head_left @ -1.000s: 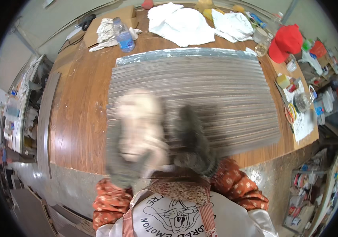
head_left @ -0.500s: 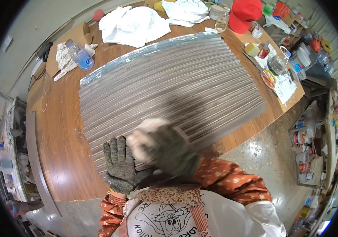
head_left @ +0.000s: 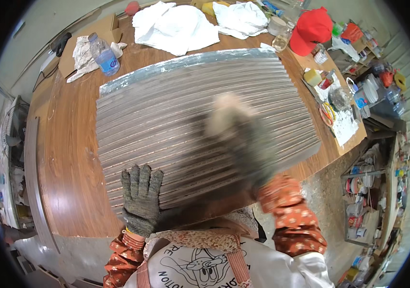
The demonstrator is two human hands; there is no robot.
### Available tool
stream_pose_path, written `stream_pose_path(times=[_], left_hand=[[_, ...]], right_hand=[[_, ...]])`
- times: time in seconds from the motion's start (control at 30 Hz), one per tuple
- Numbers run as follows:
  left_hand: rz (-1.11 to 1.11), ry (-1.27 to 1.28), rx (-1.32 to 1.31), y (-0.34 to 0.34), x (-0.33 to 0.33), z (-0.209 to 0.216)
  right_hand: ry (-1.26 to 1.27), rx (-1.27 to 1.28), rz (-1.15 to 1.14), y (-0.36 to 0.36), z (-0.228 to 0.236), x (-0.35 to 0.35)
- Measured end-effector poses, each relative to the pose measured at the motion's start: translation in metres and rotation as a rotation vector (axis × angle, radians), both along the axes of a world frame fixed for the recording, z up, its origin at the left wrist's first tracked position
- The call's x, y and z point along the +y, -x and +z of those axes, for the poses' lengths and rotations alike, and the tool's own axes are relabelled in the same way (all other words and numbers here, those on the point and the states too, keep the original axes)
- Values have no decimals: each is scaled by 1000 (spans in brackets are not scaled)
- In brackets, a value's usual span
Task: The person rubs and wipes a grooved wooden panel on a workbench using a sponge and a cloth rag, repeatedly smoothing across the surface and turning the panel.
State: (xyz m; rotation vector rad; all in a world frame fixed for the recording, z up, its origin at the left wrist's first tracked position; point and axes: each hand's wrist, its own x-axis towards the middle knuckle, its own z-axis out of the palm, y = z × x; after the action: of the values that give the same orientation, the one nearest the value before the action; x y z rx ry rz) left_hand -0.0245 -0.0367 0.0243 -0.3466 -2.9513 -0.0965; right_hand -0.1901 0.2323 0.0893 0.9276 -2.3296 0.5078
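In the head view, ridged grey-brown strips (head_left: 166, 115) lie side by side across the middle of the worktop (head_left: 70, 158), with a blue-grey band (head_left: 181, 66) along their far side. The left hand (head_left: 141, 199), in a dark knitted glove, lies flat on the near left corner of the strips, its fingers straight, a little apart and gripping nothing. The right hand (head_left: 254, 146), gloved too, is over the right half; its fingers look closed on a pale wad (head_left: 229, 114), though blur hides the exact grip and whether the wad touches the ridges.

The step in hand looks like rubbing the strips with the wad while the left hand steadies them. A further stroke would call for even pressure along the ridges and a firm left palm, as the strips might slide.

The strips' left and right ends are slightly uneven. Wood shows broadly to their left; on the right a narrower margin separates them from a yellow sponge (head_left: 313, 78) and a looped tool (head_left: 327, 115). At the far side, a bottle (head_left: 105, 58), white cloths (head_left: 175, 30) and a red cap (head_left: 311, 31) limit the reach. The strips' near right corner lies close to the worktop's edge, with floor (head_left: 317, 204) beyond.
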Motion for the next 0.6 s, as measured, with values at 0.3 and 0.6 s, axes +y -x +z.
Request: stream_pose_path(times=[0.3, 0.6], left_hand=[[64, 0, 21, -3, -6, -13], [23, 39, 66, 3, -1, -9]], right_hand=[[-143, -192, 26, 40, -40, 54], [209, -256, -789, 53, -21, 217]])
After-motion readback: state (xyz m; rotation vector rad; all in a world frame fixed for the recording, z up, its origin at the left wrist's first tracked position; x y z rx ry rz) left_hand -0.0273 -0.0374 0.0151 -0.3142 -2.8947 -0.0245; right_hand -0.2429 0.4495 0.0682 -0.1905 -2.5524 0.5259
